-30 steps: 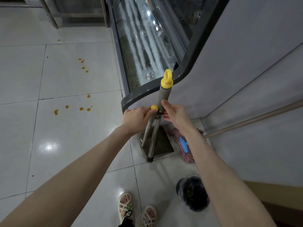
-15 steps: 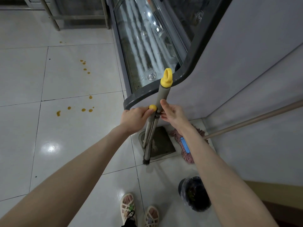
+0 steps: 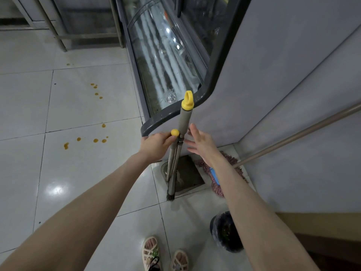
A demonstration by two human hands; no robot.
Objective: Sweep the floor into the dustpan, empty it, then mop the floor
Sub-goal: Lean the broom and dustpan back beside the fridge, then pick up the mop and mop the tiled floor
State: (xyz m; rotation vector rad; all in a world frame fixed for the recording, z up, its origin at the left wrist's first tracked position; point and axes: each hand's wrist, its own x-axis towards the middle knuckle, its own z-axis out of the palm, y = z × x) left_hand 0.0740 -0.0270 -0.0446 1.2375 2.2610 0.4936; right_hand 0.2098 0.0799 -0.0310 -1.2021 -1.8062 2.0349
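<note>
The right hand [image 3: 203, 142] has just let go. Half a second ago its grip was closed round the broom [image 3: 185, 119], just under the grey sleeve. Now the fingers are spread and straight, the palm faces the handle, and the hand sits just beside it, holding nothing. The left hand [image 3: 157, 143] has not moved. Its grip stays curled round the thinner pole of the dustpan [image 3: 190, 173], right below the yellow knob [image 3: 174, 132].

The broom stands almost upright, bristles on the floor [image 3: 78, 173] at the front edge of the pan. Its yellow-capped top is against the corner of the glass display case [image 3: 168, 71]. The two poles run side by side and look clipped together near the knob, though I cannot be sure of that.

My reading is that broom and pan are being parked — sweeping and emptying look finished, and mopping comes next. The orange spots [image 3: 66, 145] across the tiles are still there for the mop [image 3: 217, 187]. Its pink head lies on the floor just right of the pan, and its handle slants up to the right. A lined bin [image 3: 224, 229] stands nearer the feet.

Both forearms reach forward and down, the left wrist level, the right wrist bent back slightly — well placed to swing across to the mop handle.
</note>
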